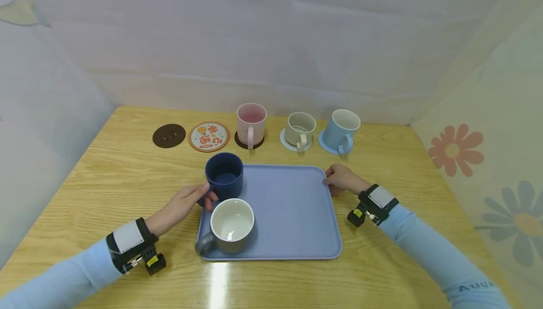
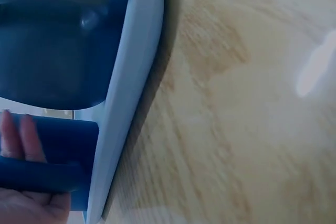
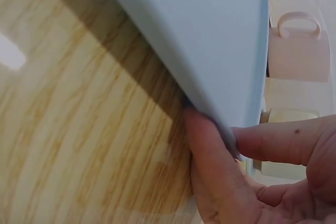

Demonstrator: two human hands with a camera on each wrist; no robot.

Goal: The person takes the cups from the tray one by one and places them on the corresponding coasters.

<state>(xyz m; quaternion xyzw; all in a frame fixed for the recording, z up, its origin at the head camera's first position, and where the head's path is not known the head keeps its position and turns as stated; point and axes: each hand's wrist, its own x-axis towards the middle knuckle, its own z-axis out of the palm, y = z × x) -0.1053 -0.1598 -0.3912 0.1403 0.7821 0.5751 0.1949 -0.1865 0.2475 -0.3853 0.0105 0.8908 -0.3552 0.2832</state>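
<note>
My left hand [image 1: 191, 201] grips the handle of a dark blue mug [image 1: 225, 177] at the back left of a light blue tray [image 1: 288, 215]. In the left wrist view, fingers [image 2: 30, 139] pass through that mug's handle [image 2: 42, 176]. A larger mug [image 1: 232, 226], grey outside and white inside, stands in front of it on the tray, its handle toward the front left. At the tray's back right corner my right hand [image 1: 342, 179] pinches the rim. The right wrist view has the thumb [image 3: 278, 142] over the tray edge [image 3: 210, 114] and the fingers beneath it.
Behind the tray, a pink mug [image 1: 251, 125], a cream mug [image 1: 300, 130] and a light blue mug [image 1: 341, 131] stand on coasters. Left of them lie a dark brown coaster [image 1: 168, 135] and a patterned orange-rimmed coaster [image 1: 209, 136]. White sheeting [image 1: 271, 40] rises behind the wooden table [image 1: 110, 172].
</note>
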